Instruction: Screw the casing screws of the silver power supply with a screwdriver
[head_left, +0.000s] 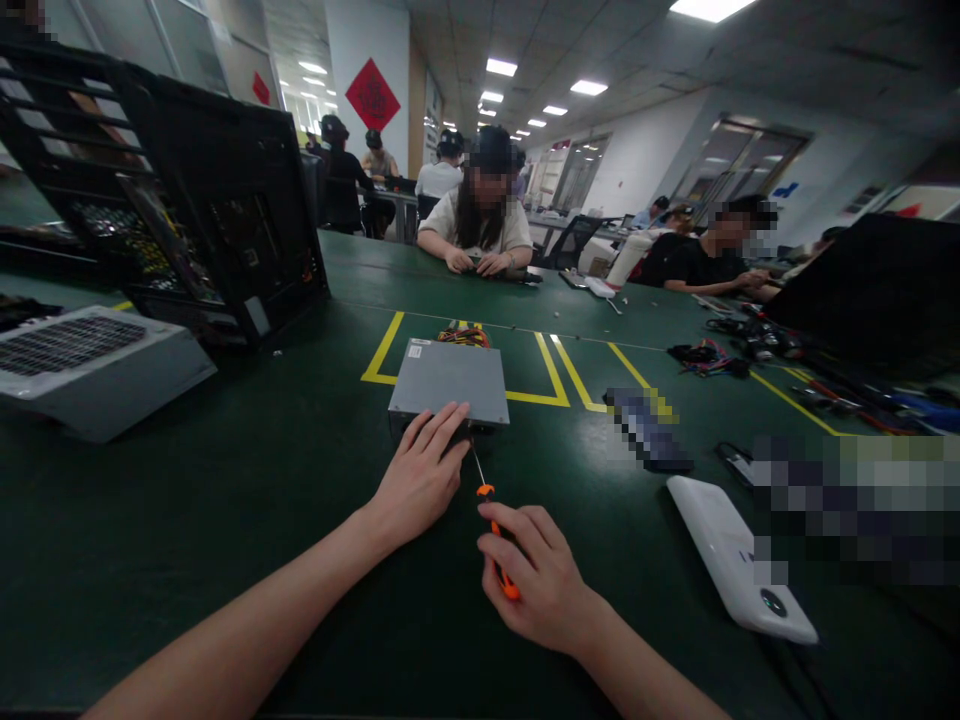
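Observation:
A grey metal computer power supply [454, 380] lies on the green table in front of me, its bundle of coloured wires [465, 337] at the far side. My left hand [421, 475] rests on its near edge, fingers stretched out over the top and thumb low by the front face. In my right hand [536, 580] is a screwdriver [486, 491] with an orange and black handle. Its thin shaft points up to the front face of the power supply, beside my left fingers. The very tip is hidden in shadow there.
An open black computer case [262, 230] stands at the left, behind a grey vented metal box [142, 365]. To the right lie a white device [739, 555], a blurred-out phone-like item [649, 430] and loose cables [709, 357]. A person [484, 215] sits across the table; yellow tape [382, 350] marks its surface.

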